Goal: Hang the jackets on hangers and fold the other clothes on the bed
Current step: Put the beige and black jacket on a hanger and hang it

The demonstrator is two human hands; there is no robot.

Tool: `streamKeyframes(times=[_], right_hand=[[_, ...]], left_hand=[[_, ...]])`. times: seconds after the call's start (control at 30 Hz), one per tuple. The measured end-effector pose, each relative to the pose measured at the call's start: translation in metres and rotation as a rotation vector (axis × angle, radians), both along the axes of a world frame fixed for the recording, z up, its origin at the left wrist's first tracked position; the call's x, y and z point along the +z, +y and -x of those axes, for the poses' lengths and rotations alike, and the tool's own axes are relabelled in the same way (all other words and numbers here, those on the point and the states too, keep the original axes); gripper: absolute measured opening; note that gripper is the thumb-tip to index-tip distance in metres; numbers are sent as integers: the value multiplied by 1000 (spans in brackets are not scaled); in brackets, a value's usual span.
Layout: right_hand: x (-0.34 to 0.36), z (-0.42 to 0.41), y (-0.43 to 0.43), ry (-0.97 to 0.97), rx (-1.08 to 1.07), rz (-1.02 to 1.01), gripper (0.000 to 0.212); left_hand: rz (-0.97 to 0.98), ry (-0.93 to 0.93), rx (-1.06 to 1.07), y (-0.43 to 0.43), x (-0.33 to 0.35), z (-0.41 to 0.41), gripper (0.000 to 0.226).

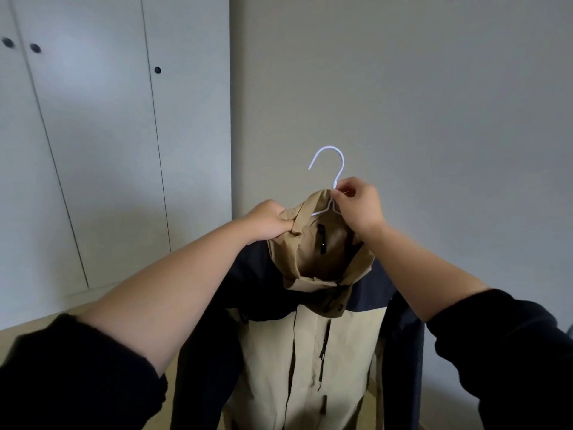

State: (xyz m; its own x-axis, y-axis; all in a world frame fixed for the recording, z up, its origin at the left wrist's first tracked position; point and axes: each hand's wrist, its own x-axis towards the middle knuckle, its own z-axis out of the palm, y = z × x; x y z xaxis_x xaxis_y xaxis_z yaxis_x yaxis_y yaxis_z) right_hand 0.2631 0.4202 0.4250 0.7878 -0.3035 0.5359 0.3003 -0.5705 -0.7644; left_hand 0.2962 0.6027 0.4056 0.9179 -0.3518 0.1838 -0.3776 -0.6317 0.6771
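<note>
The right hand (359, 206) pinches the neck of a white wire hanger (333, 175), whose hook rises just above the fingers. Beside it, the left hand (268, 220) grips the tan collar of a tan and navy jacket (310, 336), which hangs below both hands. White wardrobe doors (93, 135) stand behind the left hand.

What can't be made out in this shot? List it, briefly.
- Hanger shoulders: head view, mostly hidden inside the jacket collar.
- Jacket hem: head view, cut off by the bottom edge.
- Left hand fingertips: head view, buried in collar fabric.
- Wardrobe knobs: head view, blurred at the far left.
</note>
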Motion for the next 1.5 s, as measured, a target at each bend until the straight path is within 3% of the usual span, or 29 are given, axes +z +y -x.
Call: streamKeyframes(times=[0.07, 0.17, 0.3, 0.33, 0.47, 0.57, 0.67, 0.73, 0.8, 0.87, 0.9, 1.1, 1.23, 1.5], right_hand=[[-4, 0, -19, 106, -87, 127, 28], [-17, 11, -43, 333, -251, 452, 14], [-27, 25, -43, -33, -408, 451, 23], [-30, 25, -43, -50, -404, 456, 23], [-52, 24, -51, 14, -269, 544, 26], [-57, 26, -41, -55, -70, 645, 48], [-59, 22, -33, 186, 160, 900, 50], [-59, 20, -31, 69, 107, 835, 56], [-52, 15, -27, -117, -15, 534, 58], [-42, 0, -25, -124, -83, 289, 61], [-40, -10, -24, -81, -104, 259, 61], [-49, -103, -23, 149, -100, 508, 60], [-64, -193, 0, 313, -29, 463, 26], [-38, -299, 76, 342, 22, 540, 20]], left_hand=[[14, -42, 49, -2, 0, -3, 39], [55, -80, 136, 1, 1, -8, 41], [16, -277, 255, -3, 5, -4, 39], [5, -334, 293, -4, 7, -2, 37], [22, -449, 362, 1, 9, -4, 35], [36, -486, 368, 4, 8, -9, 35], [22, -555, 410, 4, 4, -12, 38], [-20, -600, 447, 5, 0, -15, 37], [-34, -644, 455, 5, -5, -21, 34], [-41, -677, 451, 5, -8, -27, 30], [-47, -682, 452, 6, -11, -33, 29], [-93, -708, 450, 19, -38, -105, 31], [-118, -639, 465, 37, -58, -169, 29], [-162, -447, 490, 115, -29, -254, 28]])
